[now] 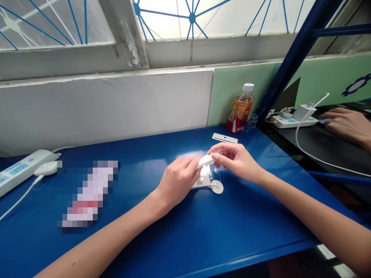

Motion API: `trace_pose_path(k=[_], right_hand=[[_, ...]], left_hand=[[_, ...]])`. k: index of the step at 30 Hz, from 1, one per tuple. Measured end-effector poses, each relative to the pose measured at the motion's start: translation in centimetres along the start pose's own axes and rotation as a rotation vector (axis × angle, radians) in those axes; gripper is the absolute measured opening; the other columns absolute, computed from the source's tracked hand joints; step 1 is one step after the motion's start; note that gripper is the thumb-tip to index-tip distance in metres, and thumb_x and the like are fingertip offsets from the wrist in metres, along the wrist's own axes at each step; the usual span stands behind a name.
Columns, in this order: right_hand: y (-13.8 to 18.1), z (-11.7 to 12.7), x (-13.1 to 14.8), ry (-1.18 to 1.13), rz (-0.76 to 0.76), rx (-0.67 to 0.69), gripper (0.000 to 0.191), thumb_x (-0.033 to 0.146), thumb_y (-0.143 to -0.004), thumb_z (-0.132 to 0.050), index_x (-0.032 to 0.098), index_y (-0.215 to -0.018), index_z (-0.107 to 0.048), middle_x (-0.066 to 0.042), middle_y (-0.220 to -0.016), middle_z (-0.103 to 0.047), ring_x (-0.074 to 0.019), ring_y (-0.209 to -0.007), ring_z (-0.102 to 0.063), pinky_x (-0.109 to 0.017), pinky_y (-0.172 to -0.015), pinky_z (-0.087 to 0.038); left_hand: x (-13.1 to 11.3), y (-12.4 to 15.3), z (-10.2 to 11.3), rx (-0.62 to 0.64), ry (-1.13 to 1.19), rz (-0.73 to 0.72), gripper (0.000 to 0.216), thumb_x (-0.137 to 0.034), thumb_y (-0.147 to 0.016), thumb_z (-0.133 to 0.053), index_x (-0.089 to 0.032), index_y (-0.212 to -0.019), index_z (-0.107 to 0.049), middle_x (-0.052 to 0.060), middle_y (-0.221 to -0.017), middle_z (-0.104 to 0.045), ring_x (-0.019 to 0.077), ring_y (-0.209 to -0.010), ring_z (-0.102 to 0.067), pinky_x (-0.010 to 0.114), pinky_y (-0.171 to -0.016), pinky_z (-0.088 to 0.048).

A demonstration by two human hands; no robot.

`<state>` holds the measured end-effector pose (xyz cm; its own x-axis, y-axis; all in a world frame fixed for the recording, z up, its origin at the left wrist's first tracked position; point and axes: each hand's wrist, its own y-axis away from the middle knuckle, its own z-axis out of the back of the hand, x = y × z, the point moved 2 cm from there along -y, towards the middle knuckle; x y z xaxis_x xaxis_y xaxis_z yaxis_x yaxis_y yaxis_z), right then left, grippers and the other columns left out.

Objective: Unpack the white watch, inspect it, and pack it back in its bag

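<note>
- While both hands meet just right of the middle in the head view, they share a small white piece (206,160) between them.
- The left hand (179,175) has its thumb and fingers closed on the piece's left end.
- The right hand (236,158) pinches the other end with thumb and finger, with only a little gap inside the pinch.
- Just under the fingers are a shiny white pack (202,182), partly hidden, and a round white disc (217,187). I cannot tell if the left hand touches the pack.
- Blue table top (246,231) spreads below the hands, giving room down to the front edge, which slants across the lower right.
- Near the back edge, a flat white strip (225,138) lies close above the right hand, and a bottle (240,110) stands by the wall (116,112).
- On the left, a blocky, blurred thing (94,193) lies well apart from the left hand. A power strip (21,170) sits at the left side of the frame.
- Past the table's right edge, another person's hand (348,121) is at upper right.
</note>
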<state>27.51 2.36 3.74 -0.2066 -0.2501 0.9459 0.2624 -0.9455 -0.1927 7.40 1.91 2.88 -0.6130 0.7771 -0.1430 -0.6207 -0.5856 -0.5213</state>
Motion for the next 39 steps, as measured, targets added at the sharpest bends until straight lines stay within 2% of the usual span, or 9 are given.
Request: trace_pose_path(k=[4, 10, 13, 16, 19, 23, 31, 36, 39], right_hand=[[0.2, 0.1, 0.1, 0.103, 0.018, 0.038, 0.023, 0.04, -0.089, -0.065, 0.019, -0.097, -0.068, 0.0, -0.066, -0.062, -0.0148, -0.061, -0.059, -0.028, -0.057, -0.047], [0.3, 0.4, -0.6, 0.103, 0.046, -0.072, 0.023, 0.041, -0.085, -0.069, 0.019, -0.091, -0.072, -0.005, -0.079, -0.069, -0.0158, -0.06, -0.06, -0.03, -0.054, -0.049], [0.2, 0.9, -0.6, 0.158, 0.063, -0.096, 0.022, 0.04, -0.084, -0.07, 0.018, -0.088, -0.072, -0.005, -0.075, -0.069, -0.0156, -0.058, -0.06, -0.029, -0.052, -0.047], [0.0, 1.5, -0.3, 0.207, 0.075, -0.098, 0.019, 0.037, -0.084, -0.069, 0.018, -0.084, -0.072, -0.005, -0.075, -0.068, -0.0141, -0.055, -0.058, -0.029, -0.051, -0.045], [-0.2, 1.8, -0.2, 0.226, 0.08, -0.107, 0.015, 0.031, -0.082, -0.067, 0.018, -0.087, -0.072, -0.001, -0.066, -0.063, -0.0126, -0.052, -0.054, -0.028, -0.05, -0.043], [-0.4, 2.0, -0.7, 0.291, 0.06, -0.1, 0.023, 0.026, -0.081, -0.066, 0.018, -0.101, -0.074, -0.001, -0.065, -0.064, -0.0135, -0.054, -0.054, -0.028, -0.051, -0.043], [-0.9, 3.2, -1.7, 0.259, -0.028, -0.108, 0.023, 0.039, -0.084, -0.067, 0.016, -0.087, -0.071, -0.007, -0.075, -0.071, -0.0188, -0.06, -0.065, -0.03, -0.051, -0.05], [-1.0, 2.9, -2.3, 0.278, -0.085, -0.067, 0.019, 0.037, -0.084, -0.066, 0.017, -0.084, -0.066, -0.004, -0.064, -0.067, -0.019, -0.057, -0.065, -0.031, -0.053, -0.053], [-1.1, 3.0, -2.5, 0.277, -0.109, -0.046, 0.018, 0.036, -0.084, -0.065, 0.018, -0.085, -0.064, -0.004, -0.066, -0.069, -0.0198, -0.059, -0.067, -0.031, -0.054, -0.053]], left_hand=[[0.0, 0.0, -0.1, 0.069, 0.048, 0.034, 0.032, -0.026, -0.101, -0.039, -0.014, -0.117, -0.064, 0.015, -0.102, -0.074, 0.0291, -0.095, -0.07, 0.042, -0.084, -0.053], [-0.1, -0.4, 0.2, 0.163, 0.206, 0.093, 0.034, -0.03, -0.096, -0.051, -0.018, -0.127, -0.059, 0.013, -0.117, -0.07, 0.0306, -0.11, -0.065, 0.045, -0.094, -0.049], [0.2, -0.4, 0.6, 0.251, 0.243, 0.09, 0.05, -0.036, -0.092, -0.059, -0.018, -0.138, -0.049, 0.015, -0.136, -0.06, 0.0322, -0.124, -0.056, 0.048, -0.102, -0.045], [0.8, 0.3, 0.7, 0.331, 0.208, 0.069, 0.076, -0.052, -0.085, -0.067, -0.017, -0.145, -0.039, 0.019, -0.145, -0.049, 0.0363, -0.133, -0.046, 0.052, -0.106, -0.04], [1.4, 1.3, 0.3, 0.38, 0.184, 0.047, 0.073, -0.052, -0.087, -0.065, -0.014, -0.144, -0.04, 0.019, -0.141, -0.052, 0.0344, -0.13, -0.048, 0.05, -0.105, -0.042], [1.6, 2.2, -0.4, 0.325, 0.176, 0.075, 0.06, -0.045, -0.095, -0.056, -0.016, -0.144, -0.038, 0.019, -0.138, -0.053, 0.0331, -0.128, -0.048, 0.051, -0.104, -0.044], [1.7, 2.6, -0.7, 0.234, 0.155, 0.116, 0.055, -0.037, -0.096, -0.052, -0.012, -0.143, -0.038, 0.02, -0.133, -0.052, 0.0344, -0.122, -0.051, 0.05, -0.1, -0.047], [1.7, 2.7, -0.6, 0.153, 0.158, 0.126, 0.05, -0.031, -0.094, -0.054, -0.016, -0.139, -0.042, 0.018, -0.129, -0.053, 0.0339, -0.119, -0.053, 0.051, -0.099, -0.047], [1.8, 2.7, -0.6, 0.141, 0.17, 0.125, 0.047, -0.029, -0.095, -0.052, -0.016, -0.139, -0.042, 0.018, -0.13, -0.052, 0.0322, -0.119, -0.052, 0.05, -0.1, -0.046]])
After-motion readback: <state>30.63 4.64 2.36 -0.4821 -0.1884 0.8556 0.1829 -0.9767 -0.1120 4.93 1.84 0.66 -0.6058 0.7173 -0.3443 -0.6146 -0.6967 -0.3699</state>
